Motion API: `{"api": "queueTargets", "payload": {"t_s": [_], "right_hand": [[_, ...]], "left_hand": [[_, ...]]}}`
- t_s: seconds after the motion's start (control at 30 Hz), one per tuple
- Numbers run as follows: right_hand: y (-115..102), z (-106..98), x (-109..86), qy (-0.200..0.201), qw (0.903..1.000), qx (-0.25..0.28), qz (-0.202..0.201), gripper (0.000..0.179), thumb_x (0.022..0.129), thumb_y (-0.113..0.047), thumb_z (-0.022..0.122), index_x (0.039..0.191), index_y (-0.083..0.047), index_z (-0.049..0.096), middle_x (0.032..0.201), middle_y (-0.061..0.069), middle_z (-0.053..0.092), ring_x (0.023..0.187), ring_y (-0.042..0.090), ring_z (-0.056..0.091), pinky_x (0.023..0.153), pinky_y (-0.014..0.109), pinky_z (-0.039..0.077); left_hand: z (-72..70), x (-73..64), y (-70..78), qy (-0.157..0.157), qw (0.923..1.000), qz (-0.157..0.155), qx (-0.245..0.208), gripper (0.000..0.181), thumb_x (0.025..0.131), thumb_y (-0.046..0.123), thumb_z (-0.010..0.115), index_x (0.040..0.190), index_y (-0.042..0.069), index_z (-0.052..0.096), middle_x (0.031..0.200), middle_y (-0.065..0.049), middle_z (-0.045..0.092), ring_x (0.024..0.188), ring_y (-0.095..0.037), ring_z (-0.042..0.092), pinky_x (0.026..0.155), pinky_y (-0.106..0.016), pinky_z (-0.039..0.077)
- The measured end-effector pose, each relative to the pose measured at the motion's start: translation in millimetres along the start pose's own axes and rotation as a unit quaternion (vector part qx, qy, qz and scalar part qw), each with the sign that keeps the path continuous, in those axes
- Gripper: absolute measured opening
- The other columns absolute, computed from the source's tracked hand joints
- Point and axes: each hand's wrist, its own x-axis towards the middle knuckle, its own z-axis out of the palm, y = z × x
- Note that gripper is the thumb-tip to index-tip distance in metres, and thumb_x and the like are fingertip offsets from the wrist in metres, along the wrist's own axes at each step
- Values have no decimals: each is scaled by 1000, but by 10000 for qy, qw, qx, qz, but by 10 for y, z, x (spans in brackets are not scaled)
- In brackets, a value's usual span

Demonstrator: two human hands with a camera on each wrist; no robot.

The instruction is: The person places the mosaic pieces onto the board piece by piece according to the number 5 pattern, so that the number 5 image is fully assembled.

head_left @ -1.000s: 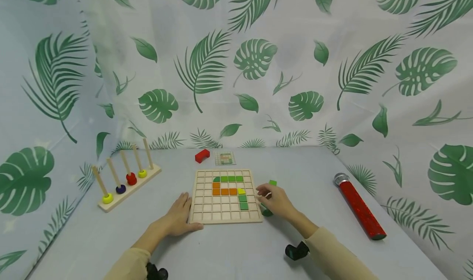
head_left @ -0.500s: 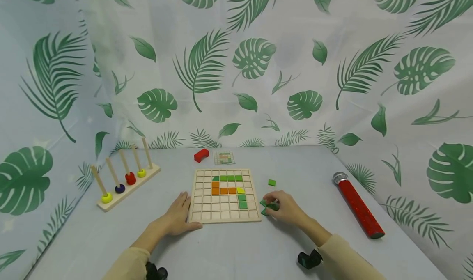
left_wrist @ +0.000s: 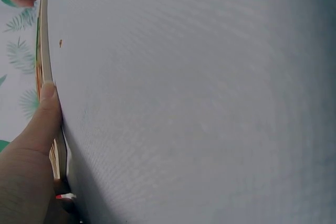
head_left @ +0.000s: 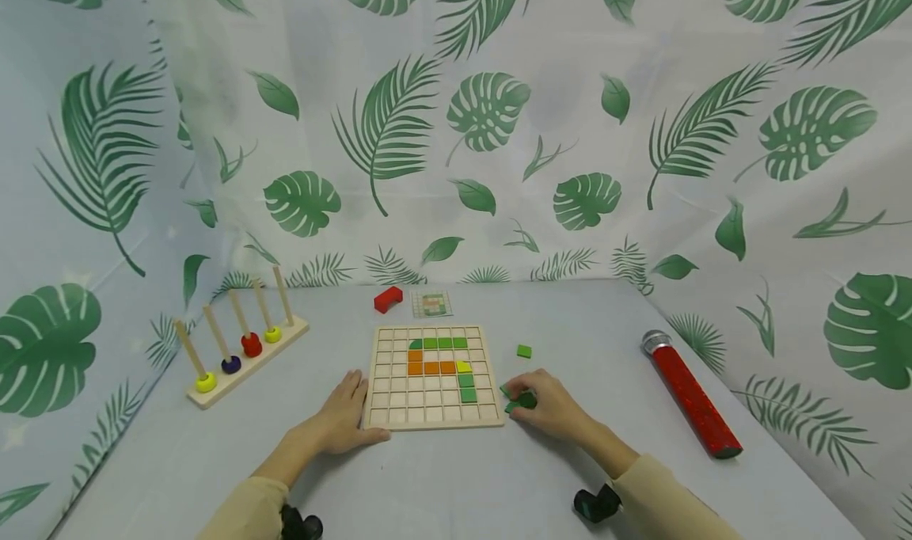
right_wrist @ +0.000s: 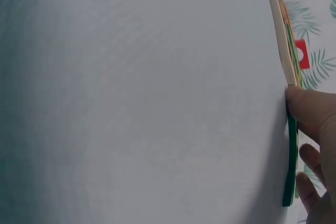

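Observation:
A wooden grid board (head_left: 388,393) lies flat on the table, some squares filled with green, orange and yellow tiles. My left hand (head_left: 343,417) rests at its front left corner, fingers straight along the left side; in the left wrist view the thumb (left_wrist: 48,95) touches the front edge. Just off the board's right edge, my right hand (head_left: 552,405) curls thumb and index finger about small dark green tiles (head_left: 527,400), partly covering them. In the right wrist view its thumb (right_wrist: 299,100) touches the end of green tiles (right_wrist: 291,161) low at the table. A lighter green tile (head_left: 524,351) lies behind that hand.
A peg stand (head_left: 249,366) with coloured rings stands at left. Behind the board are a red arch block (head_left: 388,299) and a printed pattern card (head_left: 431,304). A red microphone (head_left: 694,397) lies at right. Leaf-printed cloth (head_left: 456,144) walls the table's back and sides.
My right hand has moved toward me along the board's right side, from near the lighter green tile to the dark green ones, its fingers closing about them. The left hand stays put.

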Motion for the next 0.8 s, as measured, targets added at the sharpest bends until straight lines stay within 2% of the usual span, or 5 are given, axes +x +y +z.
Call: {"api": "queueTargets", "payload": {"t_s": [0.13,0.33,0.47,0.63,0.8], "right_hand": [[13,-35,-6,-42,9999,87,96,33,72,-7,80,103,-11,68,86,-11,63,87,12,51,80,37,48],[63,-63,-11,-29,9997,213,-146,33,74,-4,78,105,-8,66,90,-11,64,90,13,54,82,40,49],[46,-56,5,-21,9994,307,-147,33,75,-4,78,105,-8,66,93,-8,64,92,14,57,83,39,51],[-39,-6,59,-75,9990,400,-159,31,76,-4,77,105,-8,66,96,-7,65,92,11,59,81,34,51],[-176,89,135,-220,9973,561,-418,34,76,-2,76,108,-6,65,95,-5,66,89,11,61,79,33,52]], "left_hand": [[-10,0,0,8,10000,-5,-30,102,80,56,67,141,-15,25,149,-32,15,140,-42,10,113,-50,15],[-28,9,1,-34,10000,-43,4,102,80,57,66,142,-14,24,150,-32,14,140,-42,10,113,-49,14],[-33,17,4,-58,10000,-51,15,103,80,57,66,142,-14,24,150,-31,14,140,-41,9,113,-49,14],[-43,12,14,-63,10000,-30,-20,102,80,56,67,142,-14,24,150,-32,14,140,-42,10,113,-49,14],[-28,11,10,-100,9999,-85,-22,103,80,57,66,143,-13,24,150,-31,14,140,-41,9,113,-49,14]]}}
